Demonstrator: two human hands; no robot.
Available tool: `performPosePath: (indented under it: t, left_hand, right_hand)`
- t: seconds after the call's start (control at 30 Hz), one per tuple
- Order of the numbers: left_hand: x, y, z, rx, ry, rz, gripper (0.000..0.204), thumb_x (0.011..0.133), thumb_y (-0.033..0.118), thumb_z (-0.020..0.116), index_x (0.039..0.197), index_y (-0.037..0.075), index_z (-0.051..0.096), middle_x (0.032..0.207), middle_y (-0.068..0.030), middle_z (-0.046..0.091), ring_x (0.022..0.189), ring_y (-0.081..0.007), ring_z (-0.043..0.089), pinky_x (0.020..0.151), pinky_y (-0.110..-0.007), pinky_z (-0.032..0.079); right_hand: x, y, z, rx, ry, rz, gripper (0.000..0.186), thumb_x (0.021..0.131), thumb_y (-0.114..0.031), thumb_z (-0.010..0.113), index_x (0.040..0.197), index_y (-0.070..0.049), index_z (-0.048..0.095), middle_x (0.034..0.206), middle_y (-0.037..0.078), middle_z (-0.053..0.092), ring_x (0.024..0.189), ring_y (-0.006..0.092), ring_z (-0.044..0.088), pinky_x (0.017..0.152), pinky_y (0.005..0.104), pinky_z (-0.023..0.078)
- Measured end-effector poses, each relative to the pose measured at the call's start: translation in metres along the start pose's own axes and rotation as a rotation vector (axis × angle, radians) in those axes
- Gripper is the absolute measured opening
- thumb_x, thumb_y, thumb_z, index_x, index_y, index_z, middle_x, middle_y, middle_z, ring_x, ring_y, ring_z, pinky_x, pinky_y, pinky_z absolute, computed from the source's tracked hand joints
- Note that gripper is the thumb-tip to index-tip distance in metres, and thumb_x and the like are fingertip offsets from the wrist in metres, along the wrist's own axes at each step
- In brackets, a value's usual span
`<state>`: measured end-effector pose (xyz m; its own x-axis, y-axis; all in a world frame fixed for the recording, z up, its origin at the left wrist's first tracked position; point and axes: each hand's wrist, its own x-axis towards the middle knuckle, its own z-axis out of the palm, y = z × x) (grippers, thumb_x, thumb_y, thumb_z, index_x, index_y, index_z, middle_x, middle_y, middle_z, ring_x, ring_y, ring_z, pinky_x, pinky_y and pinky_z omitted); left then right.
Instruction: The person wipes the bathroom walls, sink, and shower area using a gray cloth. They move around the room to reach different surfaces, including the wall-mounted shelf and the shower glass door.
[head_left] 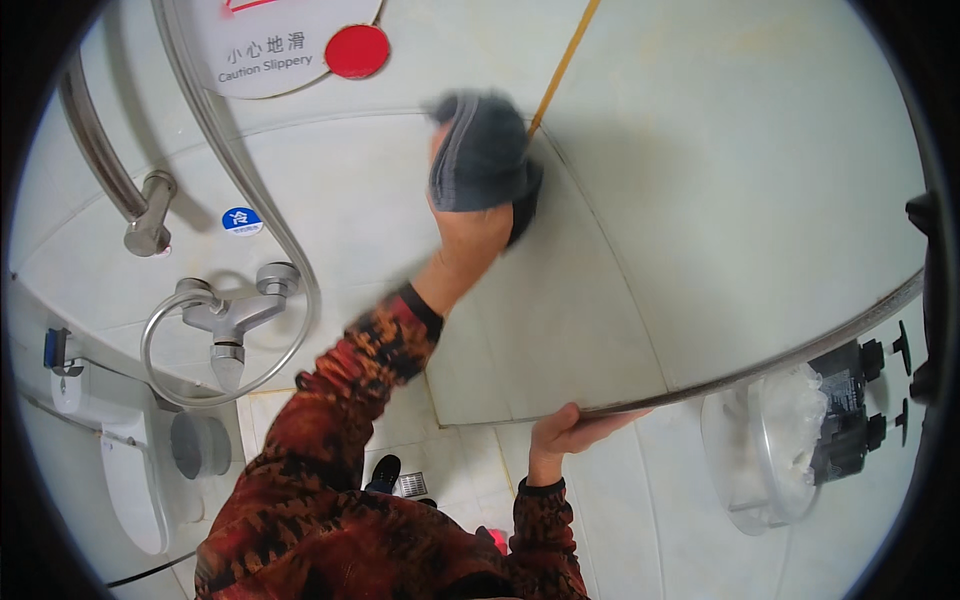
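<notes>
A dark grey cloth (pixel 485 155) with a lighter stripe covers most of my left hand (pixel 474 232), which holds it against the pale wall tiles (pixel 580 260) near a corner seam. The cloth is blurred, and the fingers under it are largely hidden. Lower down, my right hand (pixel 578 430) touches the dark metal trim (pixel 740 378) along the edge of a pale panel. Its thumb points up and its fingers stretch along the underside of the trim, with the fingertips partly hidden.
At left are a shower mixer (pixel 235 312), its looped hose (pixel 300 245) and a metal bar (pixel 105 140). A white toilet (pixel 130 480) and grey bin (pixel 198 443) stand lower left. Dark pump bottles (pixel 840 420) and a clear container (pixel 765 460) are at right. A floor drain (pixel 411 485) lies below.
</notes>
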<state>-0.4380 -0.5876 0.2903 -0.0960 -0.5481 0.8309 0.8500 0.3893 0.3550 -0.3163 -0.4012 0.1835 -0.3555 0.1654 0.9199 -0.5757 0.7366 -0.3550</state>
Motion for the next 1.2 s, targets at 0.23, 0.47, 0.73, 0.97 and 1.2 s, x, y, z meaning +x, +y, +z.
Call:
performPosePath:
  t: [0.23,0.47,0.73,0.97,1.2]
  left_hand:
    - [0.024,-0.03,-0.063,0.761,-0.37,0.621,0.031,0.063,0.003,0.062,0.094,0.007,0.064,0.102,-0.0044,0.059,0.093,-0.022,0.053,0.081,-0.036,0.036]
    - [-0.108,-0.044,-0.218,0.952,-1.008,0.408,0.026,0.065,0.009,0.06,0.091,0.009,0.065,0.095,-0.0033,0.058,0.099,-0.0198,0.053,0.092,-0.044,0.035]
    - [-0.082,-0.004,-0.173,0.804,-0.484,-0.002,0.036,0.064,-0.005,0.057,0.097,0.005,0.065,0.089,-0.0123,0.056,0.084,-0.0301,0.052,0.073,-0.038,0.042]
    - [0.013,-0.009,0.008,0.131,-0.291,0.056,0.021,0.079,-0.001,0.052,0.1,0.001,0.057,0.111,-0.0183,0.054,0.1,-0.0359,0.05,0.088,-0.039,0.04]
    - [-0.139,0.003,0.011,0.162,-0.641,-0.175,0.03,0.076,0.007,0.054,0.105,0.002,0.055,0.112,-0.0208,0.052,0.101,-0.0389,0.048,0.088,-0.043,0.036]
  right_hand:
    - [0.001,-0.001,0.003,0.019,0.034,0.011,0.076,0.094,-0.042,0.041,0.142,0.005,0.005,0.147,0.023,0.011,0.134,0.0361,0.02,0.105,0.0454,0.025]
    - [0.002,0.002,0.0,0.059,-0.006,-0.011,0.075,0.094,-0.034,0.044,0.143,0.001,0.0,0.147,0.026,0.007,0.133,0.0417,0.02,0.105,0.0506,0.025]
    - [0.002,0.001,0.0,0.113,-0.013,0.035,0.078,0.092,-0.036,0.046,0.142,0.003,0.002,0.147,0.027,0.005,0.135,0.0421,0.016,0.105,0.0515,0.021]
    - [-0.002,0.005,0.0,0.103,-0.02,0.022,0.079,0.092,-0.042,0.044,0.143,0.002,0.001,0.148,0.025,0.002,0.137,0.0392,0.008,0.109,0.0478,0.012]
    - [-0.011,0.011,-0.002,0.02,-0.063,-0.069,0.074,0.092,-0.042,0.044,0.143,-0.003,0.007,0.147,0.027,0.003,0.136,0.0443,0.007,0.108,0.0525,0.01]
